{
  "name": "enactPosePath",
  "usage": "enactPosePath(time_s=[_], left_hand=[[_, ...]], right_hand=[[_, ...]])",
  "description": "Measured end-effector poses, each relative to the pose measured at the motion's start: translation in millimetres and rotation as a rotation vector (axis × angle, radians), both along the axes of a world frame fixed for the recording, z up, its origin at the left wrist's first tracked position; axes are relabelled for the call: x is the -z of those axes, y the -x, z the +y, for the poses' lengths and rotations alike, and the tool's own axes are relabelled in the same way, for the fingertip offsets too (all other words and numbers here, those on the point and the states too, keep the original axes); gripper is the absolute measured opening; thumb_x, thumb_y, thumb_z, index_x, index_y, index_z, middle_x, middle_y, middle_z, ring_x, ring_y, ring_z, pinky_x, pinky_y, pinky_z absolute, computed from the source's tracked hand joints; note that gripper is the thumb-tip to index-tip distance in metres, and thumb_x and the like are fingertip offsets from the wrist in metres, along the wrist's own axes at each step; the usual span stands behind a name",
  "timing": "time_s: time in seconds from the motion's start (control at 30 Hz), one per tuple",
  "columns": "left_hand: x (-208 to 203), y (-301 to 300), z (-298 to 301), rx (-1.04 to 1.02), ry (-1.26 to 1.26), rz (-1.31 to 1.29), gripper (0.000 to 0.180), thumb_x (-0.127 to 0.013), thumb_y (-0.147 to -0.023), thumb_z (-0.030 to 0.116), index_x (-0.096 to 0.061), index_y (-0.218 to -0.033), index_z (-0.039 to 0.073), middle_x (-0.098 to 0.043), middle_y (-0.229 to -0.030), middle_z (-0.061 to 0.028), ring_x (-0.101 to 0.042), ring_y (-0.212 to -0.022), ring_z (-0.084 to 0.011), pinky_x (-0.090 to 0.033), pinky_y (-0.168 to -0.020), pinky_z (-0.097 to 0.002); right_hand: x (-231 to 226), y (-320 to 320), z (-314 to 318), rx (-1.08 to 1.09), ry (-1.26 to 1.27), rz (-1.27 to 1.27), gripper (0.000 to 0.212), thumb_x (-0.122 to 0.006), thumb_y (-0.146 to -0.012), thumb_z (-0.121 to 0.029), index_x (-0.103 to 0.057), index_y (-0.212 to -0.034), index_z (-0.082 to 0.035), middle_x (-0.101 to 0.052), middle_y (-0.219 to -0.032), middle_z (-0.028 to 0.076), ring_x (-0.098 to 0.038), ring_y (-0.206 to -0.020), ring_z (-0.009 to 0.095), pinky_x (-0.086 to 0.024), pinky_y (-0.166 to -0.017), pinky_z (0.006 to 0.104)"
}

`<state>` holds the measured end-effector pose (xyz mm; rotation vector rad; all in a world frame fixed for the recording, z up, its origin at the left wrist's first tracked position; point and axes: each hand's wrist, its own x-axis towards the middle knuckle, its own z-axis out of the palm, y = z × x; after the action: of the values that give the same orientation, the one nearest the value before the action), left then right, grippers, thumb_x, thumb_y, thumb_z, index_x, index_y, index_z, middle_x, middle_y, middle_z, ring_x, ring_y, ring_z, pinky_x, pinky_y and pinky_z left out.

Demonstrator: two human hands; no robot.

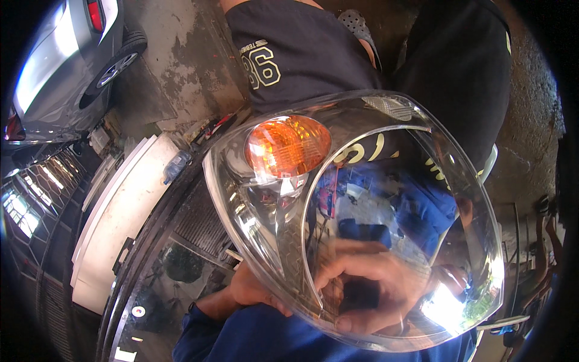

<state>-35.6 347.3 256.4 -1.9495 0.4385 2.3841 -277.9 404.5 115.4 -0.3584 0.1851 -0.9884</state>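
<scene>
A large car headlight (386, 108) with a clear, glossy cover fills the middle of the head view, tilted toward me. Inside its upper left part sits an orange turn-signal section (288, 148). My left hand (259, 289) closes on its lower left edge, the fingertips hidden beneath it. Through the clear cover, my right hand (377, 280) shows low in the headlight, fingers and thumb curled against it. Reflections on the cover blur this contact. Blue cloth (259, 335) lies below the left hand. Dark shorts (307, 54) show beyond the headlight.
A silver car (66, 72) stands at the far left. Nearer are a long white curved panel (120, 223), a clear bottle (176, 166) and a dark glass pane (163, 301). A grey perforated clog (356, 25) is at the top, on stained concrete.
</scene>
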Motion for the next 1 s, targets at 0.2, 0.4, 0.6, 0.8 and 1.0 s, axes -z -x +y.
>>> enactPosePath(time_s=[0.2,0.4,0.6,0.8,1.0], left_hand=[[1.7,-3.4,1.6,0.017,0.038,0.048,0.077,-0.103,-0.059,0.012,-0.068,-0.126,-0.002,-0.077,-0.112,-0.0112,-0.073,-0.104,-0.0218,-0.06,-0.091,-0.0387],[-2.9,4.8,-3.5,-0.009,-0.053,-0.052,0.077,-0.103,-0.06,0.011,-0.068,-0.127,-0.001,-0.077,-0.114,-0.0107,-0.073,-0.106,-0.0214,-0.059,-0.091,-0.0382],[-2.4,-2.0,-2.6,0.009,-0.09,-0.018,0.076,-0.103,-0.06,0.011,-0.067,-0.127,0.0,-0.077,-0.112,-0.0097,-0.073,-0.104,-0.021,-0.059,-0.091,-0.0371],[-4.0,3.9,-2.5,-0.045,-0.173,-0.044,0.075,-0.103,-0.06,0.01,-0.068,-0.126,0.0,-0.077,-0.111,-0.0094,-0.073,-0.103,-0.0206,-0.058,-0.09,-0.0362],[1.8,-1.0,-3.0,-0.008,-0.084,0.035,0.073,-0.103,-0.059,0.007,-0.069,-0.123,0.0,-0.077,-0.108,-0.0094,-0.073,-0.1,-0.0196,-0.059,-0.088,-0.036]], right_hand=[[-0.5,0.4,0.8,-0.015,-0.01,-0.024,0.042,-0.081,-0.09,-0.013,-0.067,-0.125,0.006,-0.066,-0.112,0.016,-0.068,-0.101,0.023,-0.055,-0.079,0.0298],[-2.2,4.5,-7.3,-0.149,-0.166,-0.15,0.026,-0.071,-0.101,-0.009,-0.066,-0.124,0.001,-0.068,-0.11,0.01,-0.068,-0.099,0.016,-0.057,-0.078,0.0261],[-0.4,0.4,-12.0,-0.237,-0.296,-0.243,0.022,-0.076,-0.098,-0.007,-0.07,-0.117,0.002,-0.07,-0.114,0.011,-0.069,-0.106,0.017,-0.058,-0.085,0.0275],[0.2,-0.9,-8.3,-0.246,-0.297,-0.224,0.019,-0.075,-0.099,-0.014,-0.072,-0.112,-0.001,-0.071,-0.111,0.007,-0.069,-0.103,0.015,-0.057,-0.086,0.0292],[-2.9,1.3,-8.6,-0.319,-0.358,-0.22,0.025,-0.075,-0.101,-0.02,-0.072,-0.118,-0.003,-0.073,-0.106,0.006,-0.069,-0.101,0.013,-0.056,-0.085,0.0281]])
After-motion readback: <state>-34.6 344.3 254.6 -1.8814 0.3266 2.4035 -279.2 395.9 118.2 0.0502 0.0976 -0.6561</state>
